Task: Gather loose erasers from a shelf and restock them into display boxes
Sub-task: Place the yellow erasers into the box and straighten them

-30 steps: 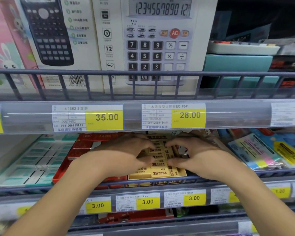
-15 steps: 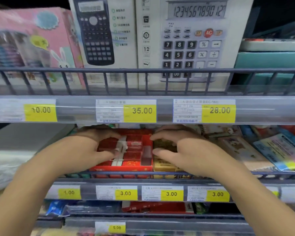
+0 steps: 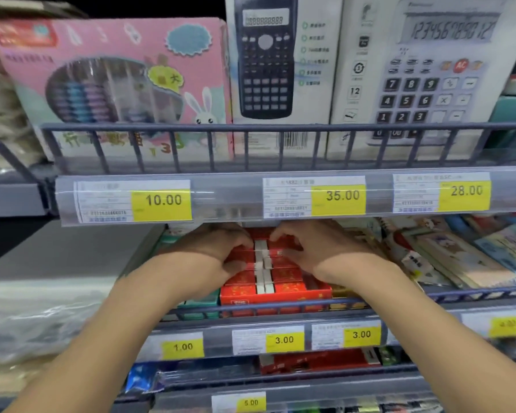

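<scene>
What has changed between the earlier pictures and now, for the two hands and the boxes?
Both hands moved from the yellow eraser box to the red eraser box: the left hand first, the right hand after. Their curled fingers now rest on the red-sleeved erasers. Whether they grip any is unclear. The boxes stayed on the shelf.

Head view faces shelf point(image 3: 280, 195) closely, angled slightly downward.

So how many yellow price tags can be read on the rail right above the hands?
3, all on the upper rail: 10.00 at left, 35.00 in the middle, 28.00 at right. The rail runs past the frame's right edge, so more may be hidden.
</scene>
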The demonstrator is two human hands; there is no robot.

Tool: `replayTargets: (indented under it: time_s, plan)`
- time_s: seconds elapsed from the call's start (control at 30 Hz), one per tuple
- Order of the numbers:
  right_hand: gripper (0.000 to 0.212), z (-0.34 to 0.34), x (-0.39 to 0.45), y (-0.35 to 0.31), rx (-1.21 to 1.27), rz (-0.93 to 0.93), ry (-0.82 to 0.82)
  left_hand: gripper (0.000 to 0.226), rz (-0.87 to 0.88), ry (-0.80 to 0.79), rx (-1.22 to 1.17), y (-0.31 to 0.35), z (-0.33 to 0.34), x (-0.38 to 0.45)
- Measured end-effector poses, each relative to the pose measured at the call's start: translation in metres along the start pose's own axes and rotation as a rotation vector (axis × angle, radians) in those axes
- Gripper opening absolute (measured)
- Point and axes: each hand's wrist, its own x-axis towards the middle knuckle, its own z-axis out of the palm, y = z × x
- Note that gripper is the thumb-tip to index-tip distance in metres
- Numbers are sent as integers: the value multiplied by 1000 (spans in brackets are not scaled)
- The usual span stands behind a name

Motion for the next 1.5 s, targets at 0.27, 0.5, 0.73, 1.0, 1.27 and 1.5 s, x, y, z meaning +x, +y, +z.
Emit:
replayTargets:
  time_s: [0.27, 0.5, 0.73, 1.0, 1.27, 1.5]
  plan:
    - [38, -16, -15, -9, -52, 159, -47, 48, -7, 41, -18, -9, 0, 0]
    - [41, -17, -17, -20, -23, 153, -121, 43, -3, 31, -34, -6, 0, -2]
    - [37, -28, -16, -30, 63, 318, -217, 46, -11, 16, -54, -9, -1, -3]
    - [31, -28, -1, -46, 69, 363, -333, 45, 20, 27, -59, -8, -2, -6]
    - [48, -28, -12, -44, 118, 320, -333, 47, 37, 48, -41, -6, 1, -7]
    - [55, -17, -18, -47, -228, 227, -110, 49, -47, 43, -85, -32, -18, -39]
